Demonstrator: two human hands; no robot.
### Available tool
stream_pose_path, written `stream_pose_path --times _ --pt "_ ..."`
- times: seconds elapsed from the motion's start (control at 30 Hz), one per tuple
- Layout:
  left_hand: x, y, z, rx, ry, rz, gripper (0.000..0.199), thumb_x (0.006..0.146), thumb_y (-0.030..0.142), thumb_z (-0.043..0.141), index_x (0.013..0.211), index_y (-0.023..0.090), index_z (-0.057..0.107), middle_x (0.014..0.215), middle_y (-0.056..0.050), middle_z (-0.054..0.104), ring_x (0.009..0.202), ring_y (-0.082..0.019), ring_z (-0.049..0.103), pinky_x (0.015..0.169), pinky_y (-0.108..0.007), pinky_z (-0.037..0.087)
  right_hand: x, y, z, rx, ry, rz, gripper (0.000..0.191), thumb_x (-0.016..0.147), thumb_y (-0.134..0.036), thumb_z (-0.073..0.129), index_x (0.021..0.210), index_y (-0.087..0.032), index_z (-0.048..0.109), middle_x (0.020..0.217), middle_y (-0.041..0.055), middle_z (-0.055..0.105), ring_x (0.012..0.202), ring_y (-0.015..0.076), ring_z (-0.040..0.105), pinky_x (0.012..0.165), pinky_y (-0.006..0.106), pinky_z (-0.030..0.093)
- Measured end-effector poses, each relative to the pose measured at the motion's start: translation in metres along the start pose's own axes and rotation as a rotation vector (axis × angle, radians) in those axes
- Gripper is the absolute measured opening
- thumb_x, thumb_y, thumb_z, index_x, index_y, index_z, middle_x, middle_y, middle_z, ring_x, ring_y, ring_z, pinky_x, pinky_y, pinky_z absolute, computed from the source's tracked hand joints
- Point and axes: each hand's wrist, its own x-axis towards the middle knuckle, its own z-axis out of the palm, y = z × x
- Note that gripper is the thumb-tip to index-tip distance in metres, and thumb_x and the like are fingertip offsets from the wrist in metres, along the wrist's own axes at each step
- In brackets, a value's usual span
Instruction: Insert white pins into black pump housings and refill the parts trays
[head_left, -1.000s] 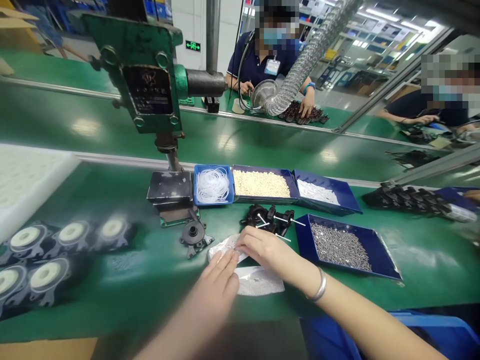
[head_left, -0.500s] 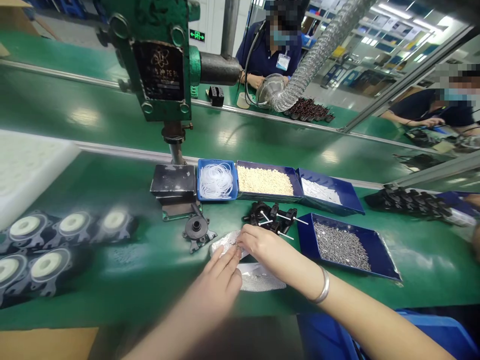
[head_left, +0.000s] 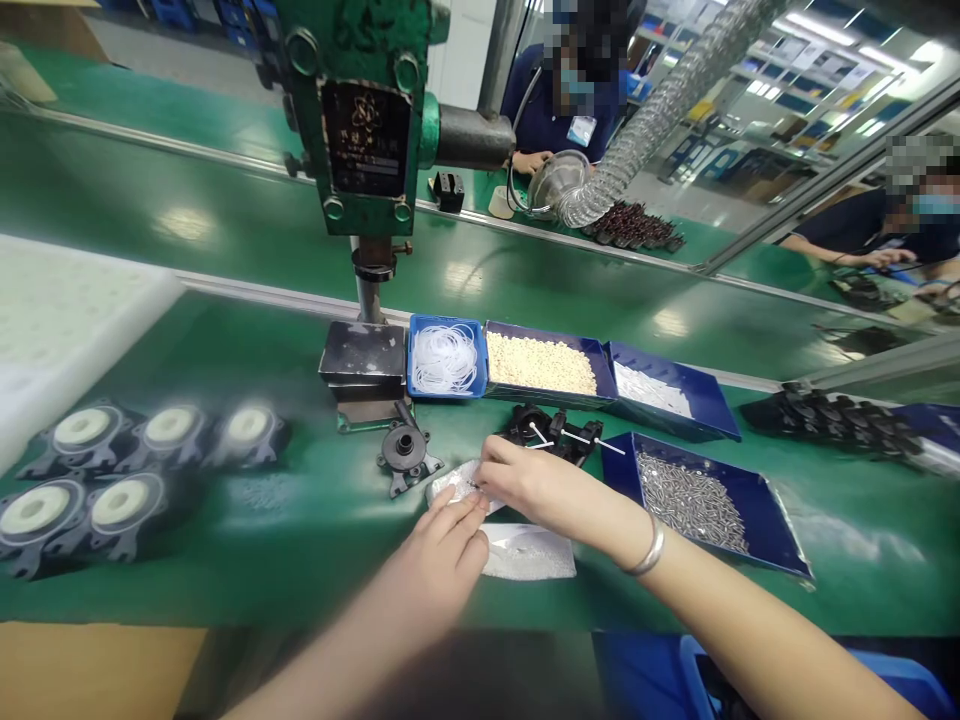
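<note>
My left hand (head_left: 448, 550) has its fingers pressed together at the near edge of a crinkled white packet (head_left: 448, 484). Over the same packet, my right hand (head_left: 529, 482) is closed in a pinch, its fingertips meeting those of the left. Whatever is between the fingertips is too small and covered to make out. A second white packet (head_left: 531, 555) lies flat just below my right hand. Left of the hands rests a black round housing (head_left: 406, 450) with legs. Behind my right hand are black parts (head_left: 559, 432) with thin white rods, partly hidden.
A green press (head_left: 367, 130) rises above its black block (head_left: 365, 352). Trays hold white rings (head_left: 444, 358), cream pieces (head_left: 541, 362), white pieces (head_left: 652, 388) and metal pins (head_left: 694, 500). Several housings with cream rings (head_left: 126, 500) stand left. Co-workers (head_left: 566, 100) sit across the bench.
The camera view has shifted, so the bench things appear a little further right. My hands stay together over the white packet, and my right hand now hides more of the black parts.
</note>
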Motion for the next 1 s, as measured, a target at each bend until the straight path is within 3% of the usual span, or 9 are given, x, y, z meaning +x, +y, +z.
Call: stream_pose_path --times 0.17,0.3,0.37,0.43,0.53,0.7,0.8,0.9,1.0 --pt "0.0 -0.003 -0.004 -0.233 0.076 -0.114 0.018 0.093 0.007 0.046 0.093 0.011 0.064 0.115 -0.016 0.071 0.113 -0.027 0.064 0.101 -0.048 0.052 -0.014 0.005 -0.004 0.419 0.302 0.056 0.01 0.098 -0.022 0.049 0.095 -0.018 0.058 0.098 0.0059 0.051 0.08 0.0137 0.054 0.071 0.026 0.048" --pt "0.013 0.001 -0.019 -0.7 0.152 -0.589 0.013 0.094 0.023 0.052 0.092 0.018 0.064 0.111 -0.01 0.073 0.107 -0.023 0.067 0.094 -0.038 0.056 -0.031 -0.008 -0.011 0.815 0.518 0.169 0.016 0.095 -0.03 0.053 0.086 -0.018 0.057 0.089 0.0048 0.054 0.072 0.0138 0.054 0.062 0.027 0.048" --pt "0.024 0.007 -0.026 -1.024 0.127 -0.828 0.016 0.092 0.033 0.058 0.087 0.019 0.063 0.101 -0.008 0.075 0.099 -0.023 0.07 0.089 -0.035 0.057 -0.039 -0.018 -0.012 0.947 0.543 0.197 0.019 0.093 -0.033 0.058 0.082 -0.017 0.058 0.086 0.0042 0.054 0.071 0.0137 0.053 0.061 0.027 0.047" --pt "0.035 0.013 -0.029 -1.312 0.048 -0.956 0.023 0.086 0.039 0.065 0.081 0.017 0.06 0.087 -0.008 0.075 0.087 -0.022 0.073 0.081 -0.033 0.058 -0.045 -0.027 -0.009 1.017 0.557 0.229 0.021 0.09 -0.035 0.062 0.08 -0.017 0.058 0.084 0.0035 0.053 0.072 0.0134 0.05 0.06 0.025 0.045" --pt "0.044 0.024 -0.03 -1.536 -0.081 -1.021 0.029 0.08 0.041 0.073 0.078 0.015 0.06 0.078 -0.008 0.074 0.073 -0.02 0.073 0.069 -0.029 0.059 -0.051 -0.036 0.0 1.123 0.587 0.284 0.024 0.088 -0.038 0.064 0.08 -0.016 0.057 0.08 0.001 0.05 0.067 0.0111 0.047 0.057 0.023 0.041" --pt "0.045 0.037 -0.03 -1.605 -0.165 -1.08 0.032 0.077 0.04 0.076 0.083 0.011 0.065 0.08 -0.009 0.074 0.071 -0.017 0.073 0.061 -0.02 0.056 -0.061 -0.044 0.015 1.234 0.604 0.289 0.028 0.087 -0.041 0.066 0.08 -0.016 0.055 0.076 -0.0017 0.05 0.062 0.0088 0.046 0.057 0.022 0.04" --pt "0.045 0.041 -0.031 -1.595 -0.162 -1.084 0.033 0.077 0.04 0.077 0.087 0.01 0.066 0.082 -0.009 0.074 0.073 -0.017 0.073 0.064 -0.021 0.056 -0.072 -0.049 0.019 1.189 0.594 0.277 0.025 0.09 -0.038 0.062 0.101 -0.017 0.056 0.078 -0.0012 0.054 0.065 0.0101 0.052 0.059 0.023 0.045" --pt "0.046 0.046 -0.031 -1.574 -0.139 -1.077 0.033 0.077 0.04 0.076 0.086 0.011 0.065 0.083 -0.009 0.075 0.072 -0.015 0.071 0.067 -0.023 0.057 -0.085 -0.054 0.022 0.911 0.59 0.181 0.042 0.088 -0.029 0.064 0.126 -0.019 0.049 0.109 0.0082 0.06 0.091 0.0159 0.06 0.079 0.029 0.051" --pt "0.048 0.05 -0.03 -1.555 -0.136 -1.058 0.033 0.077 0.041 0.076 0.085 0.012 0.063 0.084 -0.01 0.075 0.077 -0.017 0.071 0.075 -0.027 0.057 -0.093 -0.058 0.025 0.664 0.572 0.105 0.052 0.085 -0.019 0.067 0.133 -0.02 0.046 0.13 0.0123 0.053 0.116 0.0212 0.054 0.098 0.034 0.046"
